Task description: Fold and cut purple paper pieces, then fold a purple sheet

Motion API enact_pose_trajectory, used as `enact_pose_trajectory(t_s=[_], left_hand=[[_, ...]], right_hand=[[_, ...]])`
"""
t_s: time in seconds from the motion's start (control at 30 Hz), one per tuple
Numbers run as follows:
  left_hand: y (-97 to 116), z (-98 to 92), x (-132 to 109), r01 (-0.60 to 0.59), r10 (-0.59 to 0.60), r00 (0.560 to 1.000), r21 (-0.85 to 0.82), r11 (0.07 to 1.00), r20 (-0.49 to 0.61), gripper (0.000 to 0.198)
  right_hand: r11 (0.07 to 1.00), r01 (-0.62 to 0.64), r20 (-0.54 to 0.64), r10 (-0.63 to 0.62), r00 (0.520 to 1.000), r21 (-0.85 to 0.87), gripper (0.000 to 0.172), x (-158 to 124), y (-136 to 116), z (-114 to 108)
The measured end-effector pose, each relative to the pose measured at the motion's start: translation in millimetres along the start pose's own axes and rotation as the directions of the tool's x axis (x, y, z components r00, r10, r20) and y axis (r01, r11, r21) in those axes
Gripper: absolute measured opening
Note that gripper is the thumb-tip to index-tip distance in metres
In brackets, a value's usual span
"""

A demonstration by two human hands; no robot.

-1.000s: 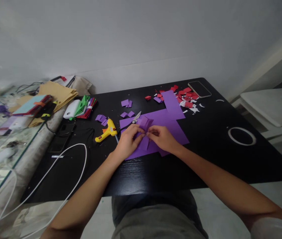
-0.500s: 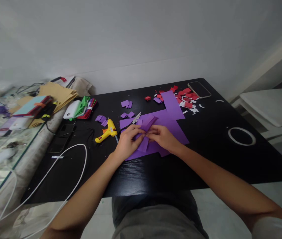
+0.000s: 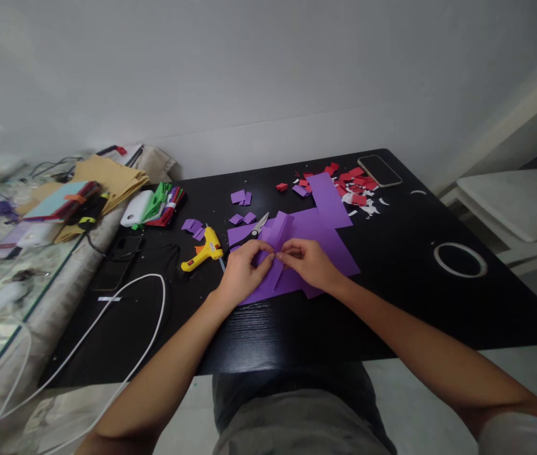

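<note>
A folded strip of purple paper (image 3: 281, 229) is pinched between my left hand (image 3: 244, 268) and my right hand (image 3: 313, 262), whose fingertips meet near its middle. The strip slants upward to the right. Beneath it lie larger purple paper sheets (image 3: 339, 253) on the black table. Scissors (image 3: 256, 231) rest just beyond my left hand, blades half apart, their handles partly hidden. Left of that hand is a yellow glue gun (image 3: 206, 251) with a glue stick at its back. Small cut purple paper squares (image 3: 193, 227) lie in several groups nearby.
Red and white paper scraps (image 3: 356, 186) are scattered at the back right beside a phone (image 3: 379, 170). A white ring (image 3: 460, 260) lies on the right. At left are a dark phone (image 3: 117, 262), a white cable (image 3: 162, 303) and green folded paper (image 3: 158, 203). A chair (image 3: 519, 199) stands at right.
The folded purple strip has turned to a steeper angle, and its layers sit closer together. Both hands keep nearly the same place, fingertips still pinching it.
</note>
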State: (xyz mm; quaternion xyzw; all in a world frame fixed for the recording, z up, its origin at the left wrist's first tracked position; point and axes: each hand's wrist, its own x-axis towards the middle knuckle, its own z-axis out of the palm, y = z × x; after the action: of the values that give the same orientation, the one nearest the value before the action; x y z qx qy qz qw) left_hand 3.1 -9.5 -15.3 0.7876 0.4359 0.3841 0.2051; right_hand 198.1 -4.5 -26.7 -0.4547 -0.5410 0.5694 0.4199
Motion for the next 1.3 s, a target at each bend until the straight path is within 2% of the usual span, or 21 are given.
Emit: enact_pose_trajectory(t_s=[0.23,0.37,0.67,0.83,0.93,1.13,1.3], left_hand=[[-2.5,1.5,-0.8,-0.085,0.085,0.996,-0.014,0.996,-0.007,0.014],[-4.1,1.7,-1.4,-0.087,0.087,0.996,-0.003,0.996,-0.013,0.014],[-3.2,-0.4,-0.8,-0.084,0.084,0.996,-0.023,0.996,-0.011,0.016],[-2.1,-1.2,0.6,0.005,-0.006,1.000,-0.100,0.995,-0.005,0.016],[-2.9,-0.7,1.9,0.063,-0.062,0.998,-0.200,0.978,0.012,0.017],[-4.7,0.7,3.2,0.219,-0.217,0.975,-0.322,0.921,0.044,0.021],[-4.9,1.6,2.8,0.245,-0.251,0.967,-0.354,0.903,0.028,0.021]], right_hand=[[0.998,-0.051,-0.024,0.052,0.998,0.039,0.010,0.2,-1.8,0.0],[0.993,-0.082,-0.004,0.083,0.997,0.090,0.008,0.2,-4.1,-0.4],[0.974,-0.103,0.012,0.103,0.995,0.200,0.019,-1.4,-8.8,-2.0],[0.969,-0.102,-0.034,0.112,0.993,0.225,0.026,-1.1,-6.9,-2.0],[0.977,-0.084,-0.063,0.098,0.993,0.198,0.028,-1.6,-7.8,-2.0],[0.984,-0.070,-0.088,0.086,0.992,0.162,0.021,-4.2,-14.3,-0.3],[0.988,-0.051,-0.102,0.066,0.993,0.144,0.025,-3.6,-11.7,0.1]])
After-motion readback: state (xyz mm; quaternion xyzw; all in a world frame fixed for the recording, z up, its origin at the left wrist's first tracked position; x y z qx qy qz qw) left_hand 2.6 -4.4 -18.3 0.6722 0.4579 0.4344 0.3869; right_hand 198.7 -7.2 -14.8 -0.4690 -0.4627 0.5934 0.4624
